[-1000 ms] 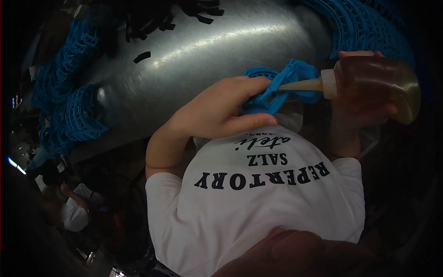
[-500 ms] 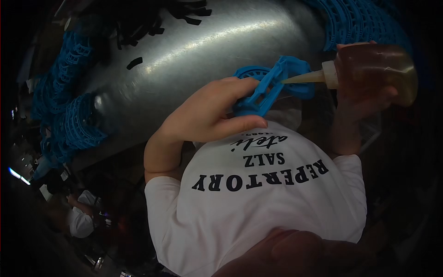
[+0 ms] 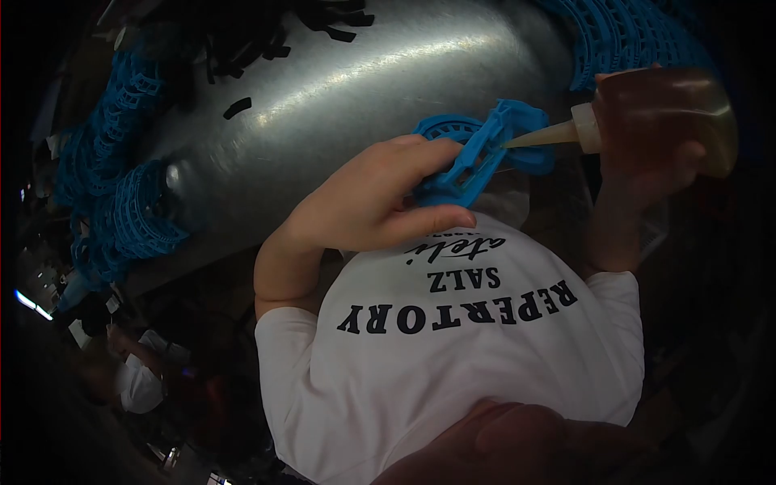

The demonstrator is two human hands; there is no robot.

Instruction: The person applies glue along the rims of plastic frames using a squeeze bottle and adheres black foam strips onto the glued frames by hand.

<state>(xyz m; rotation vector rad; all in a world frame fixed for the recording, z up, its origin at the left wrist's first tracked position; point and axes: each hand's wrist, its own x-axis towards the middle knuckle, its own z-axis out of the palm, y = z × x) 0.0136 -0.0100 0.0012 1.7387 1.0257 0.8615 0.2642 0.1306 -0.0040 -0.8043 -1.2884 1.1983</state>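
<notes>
My left hand [image 3: 380, 190] is closed around the near end of a blue plastic frame [image 3: 462, 182], thumb on the side toward my body. The frame is curved, with slots and a toothed inner edge, and my fingers hide part of it. A squeeze bottle [image 3: 667, 121] of amber liquid lies on its side in the grip of my right hand [image 3: 647, 182]. Its long tapered nozzle [image 3: 546, 137] points left, with the tip right at a slotted side of the frame. Dark shadow covers much of my right hand.
A metal-topped table [image 3: 323, 105] stretches ahead. One black curved strip [image 3: 238, 107] lies apart from a pile of black strips [image 3: 250, 40]. Stacked blue frames [image 3: 626, 36] stand at the far right, with more blue frames [image 3: 137, 202] along the left edge. Another person [image 3: 145, 376] is at lower left.
The blue frame and my left hand have shifted slightly right. The bottle has moved a little right with them and tilted slightly, its nozzle tip staying at the frame.
</notes>
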